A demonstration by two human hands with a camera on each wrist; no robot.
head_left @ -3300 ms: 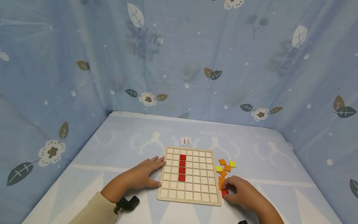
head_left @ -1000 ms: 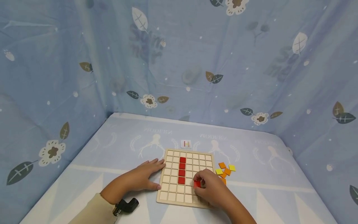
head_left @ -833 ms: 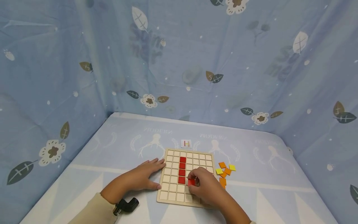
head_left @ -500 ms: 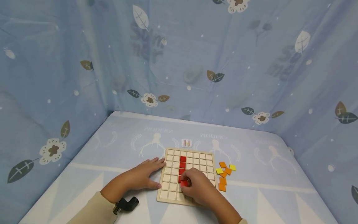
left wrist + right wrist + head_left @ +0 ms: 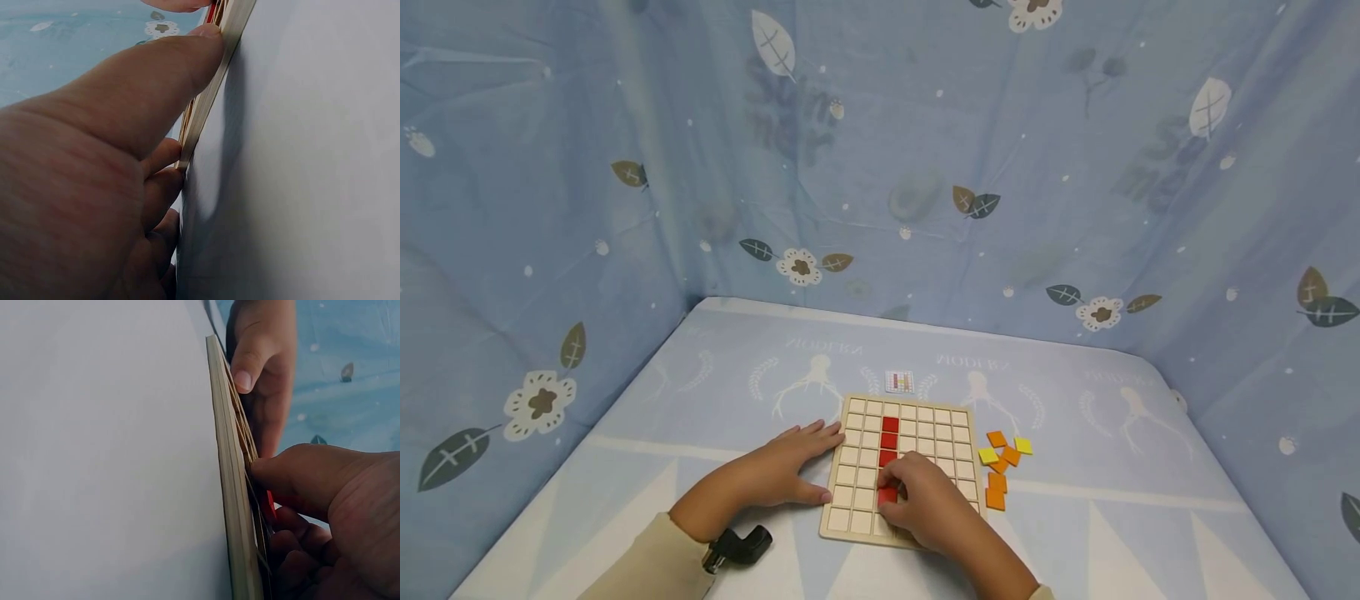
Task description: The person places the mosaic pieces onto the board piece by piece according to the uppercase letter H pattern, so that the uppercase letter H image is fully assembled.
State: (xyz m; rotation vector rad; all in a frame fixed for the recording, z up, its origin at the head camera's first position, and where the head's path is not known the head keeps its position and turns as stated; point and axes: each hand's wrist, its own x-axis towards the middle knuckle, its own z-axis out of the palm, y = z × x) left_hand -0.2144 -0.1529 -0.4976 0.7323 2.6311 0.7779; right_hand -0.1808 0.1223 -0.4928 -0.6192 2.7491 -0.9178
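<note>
A wooden grid board lies on the table, with red square tiles set in one of its columns. My right hand pinches another red tile between thumb and fingers, low over that same column. Part of the column is hidden behind its fingers. In the right wrist view the red tile shows at the board's surface under the thumb. Along the board's left edge rests my left hand, fingers spread; its thumb touches the rim in the left wrist view.
Right of the board lie loose tiles: several orange ones and two yellow ones. A small card printed with a coloured grid sits behind the board. A black device is strapped at the left wrist. Patterned curtains surround the table.
My right hand has taken the red tile from beside the board's lower right and carried it left over the board to the red column, then lowered it there. The left hand stays put.
</note>
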